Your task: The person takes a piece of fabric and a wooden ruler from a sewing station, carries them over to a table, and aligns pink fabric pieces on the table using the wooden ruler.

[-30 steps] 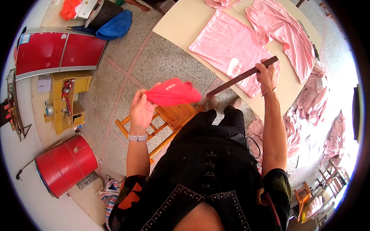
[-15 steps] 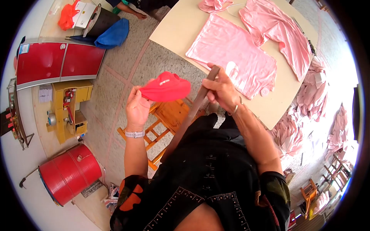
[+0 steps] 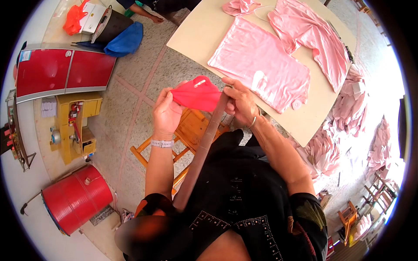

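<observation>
Pinched in my left hand (image 3: 167, 114), by its left end, is a bright red cloth (image 3: 196, 96) with a small white label. Its other end reaches the top of a long, flat brown strip (image 3: 202, 152). My right hand (image 3: 240, 103) is closed around that top end; whether its fingers also grip the red cloth is hidden. Slanting down left, the strip passes in front of my black clothing. Beyond my right hand, a flat pink garment (image 3: 261, 61) with a white print lies on the table (image 3: 294, 126).
Another pink garment (image 3: 311, 37) lies on the table. Pink cloth piles (image 3: 322, 152) stand to the right. Below my hands is a wooden chair (image 3: 191, 130). Left are a red cabinet (image 3: 43, 71), yellow shelf unit (image 3: 65, 124) and red drum (image 3: 78, 193). Another person's hand (image 3: 156, 19) shows at top.
My left hand has moved right with the red cloth, bringing it up against the brown strip. My right hand has shifted slightly left and down, still holding the strip.
</observation>
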Motion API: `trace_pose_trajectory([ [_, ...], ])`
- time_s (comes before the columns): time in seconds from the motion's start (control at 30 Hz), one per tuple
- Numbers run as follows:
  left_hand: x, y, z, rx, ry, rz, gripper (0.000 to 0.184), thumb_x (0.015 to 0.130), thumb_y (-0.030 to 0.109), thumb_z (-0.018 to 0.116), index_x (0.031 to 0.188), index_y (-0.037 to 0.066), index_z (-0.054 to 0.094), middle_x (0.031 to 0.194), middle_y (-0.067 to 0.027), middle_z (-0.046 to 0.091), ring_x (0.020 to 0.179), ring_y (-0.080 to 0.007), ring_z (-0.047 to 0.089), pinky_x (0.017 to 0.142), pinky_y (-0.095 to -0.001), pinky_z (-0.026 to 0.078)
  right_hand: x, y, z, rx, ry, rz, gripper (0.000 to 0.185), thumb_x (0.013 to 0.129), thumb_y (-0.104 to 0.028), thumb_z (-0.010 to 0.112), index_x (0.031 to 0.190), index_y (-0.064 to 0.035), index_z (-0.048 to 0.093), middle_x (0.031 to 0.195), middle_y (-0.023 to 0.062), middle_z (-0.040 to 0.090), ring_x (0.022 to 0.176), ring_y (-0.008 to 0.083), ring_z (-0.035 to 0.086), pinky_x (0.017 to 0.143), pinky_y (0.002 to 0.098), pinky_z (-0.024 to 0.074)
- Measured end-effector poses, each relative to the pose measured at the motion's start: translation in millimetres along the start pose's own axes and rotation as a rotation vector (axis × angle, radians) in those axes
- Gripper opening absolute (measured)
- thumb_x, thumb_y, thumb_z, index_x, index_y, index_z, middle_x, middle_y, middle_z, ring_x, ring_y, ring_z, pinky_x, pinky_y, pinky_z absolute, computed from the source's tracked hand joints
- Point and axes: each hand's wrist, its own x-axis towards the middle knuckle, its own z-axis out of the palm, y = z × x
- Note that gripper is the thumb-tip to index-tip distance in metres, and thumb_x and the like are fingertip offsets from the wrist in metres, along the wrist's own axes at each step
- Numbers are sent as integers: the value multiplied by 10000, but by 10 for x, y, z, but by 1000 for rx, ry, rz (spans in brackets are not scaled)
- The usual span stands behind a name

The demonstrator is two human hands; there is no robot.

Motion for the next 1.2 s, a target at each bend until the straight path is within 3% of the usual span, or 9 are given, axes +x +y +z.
trace_pose_trajectory([
  [0.07,14,-1,19,-11,-8,-17,143,1029,159,443,1098,82,541,1390,-263,514,1302,-356,506,1083,-519,412,11,42,-17,19,-73,49,559,989,-107,492,1490,15,275,786,92,550,514,136,476,442,283,340],
  [0.17,37,0,8,-12,-29,-34,137,1026,158,449,1099,88,542,1385,-259,519,1301,-357,507,1085,-519,409,-8,-17,122,-24,-113,47,578,1000,-110,500,1499,13,234,843,95,561,550,135,514,446,276,378],
  [0.47,32,-4,-129,-46,-101,-51,186,1010,148,473,1140,48,559,1388,-292,502,1306,-380,497,1116,-528,377,164,70,106,-113,-269,72,575,1024,-145,487,1503,7,208,927,95,562,607,119,558,460,240,442],
  [0.57,-9,17,-98,-72,-97,-66,173,1008,147,478,1129,54,560,1384,-294,505,1301,-380,500,1119,-525,372,141,43,155,-139,-259,90,486,1024,-148,486,1443,4,291,901,90,575,605,115,563,462,237,452],
  [0.77,-74,16,-127,-68,-35,-40,159,1009,149,481,1117,60,557,1380,-289,511,1296,-378,505,1118,-528,373,189,113,121,-145,-284,132,208,1024,-156,484,1179,-31,423,873,97,602,595,113,561,463,250,438],
  [0.93,-102,8,-184,-126,-58,-22,184,1011,138,481,1144,47,569,1382,-279,516,1306,-378,497,1123,-528,368,155,135,144,-83,-232,149,184,1016,-151,512,1163,-56,453,818,95,594,559,121,515,443,253,376],
  [1.03,-156,-5,-172,-29,48,11,136,1018,148,492,1113,63,541,1343,-225,557,1244,-332,552,1061,-496,443,152,129,116,-79,-196,132,156,1014,-143,517,1129,-55,458,822,94,591,552,121,513,443,253,376],
  [1.2,-262,-48,-244,360,133,98,84,975,65,593,1052,34,590,1107,-75,639,1045,-141,606,903,-301,500,130,8,70,-66,-65,66,141,1014,-126,517,1110,-33,471,826,94,589,515,119,500,448,251,387],
])
